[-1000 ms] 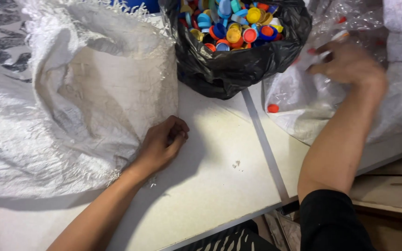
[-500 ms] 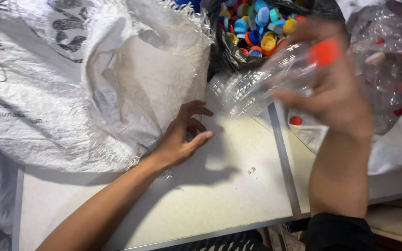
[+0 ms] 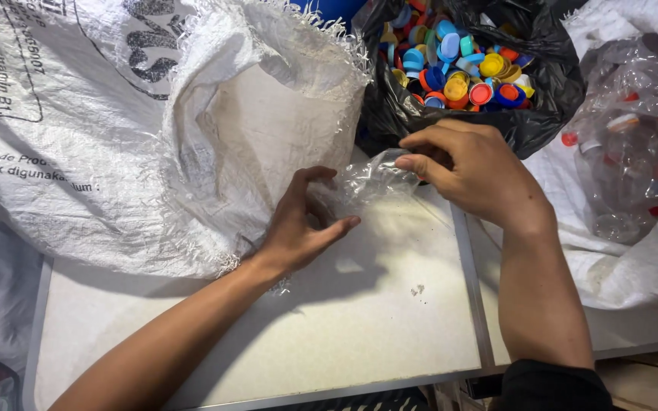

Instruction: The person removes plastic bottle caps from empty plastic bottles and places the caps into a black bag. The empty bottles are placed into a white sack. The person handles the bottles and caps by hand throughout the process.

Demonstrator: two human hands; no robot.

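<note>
A clear crushed plastic bottle (image 3: 363, 183) lies level between my two hands above the white table (image 3: 329, 327). My right hand (image 3: 474, 171) grips its cap end, fingers wrapped around it. My left hand (image 3: 302, 224) cups the bottle's other end, fingers spread around it, right at the mouth of a white woven sack (image 3: 260, 114). The bottle's cap is hidden under my right hand.
A black bag (image 3: 466, 68) full of several coloured bottle caps stands at the back. A white sack with clear plastic bottles (image 3: 634, 160) lies at the right. The woven sack covers the table's left side. The table's front edge runs along the bottom.
My right hand brought a clear bottle from the right-hand sack across to the middle and lowered it. My left hand opened and took hold of the bottle's other end.
</note>
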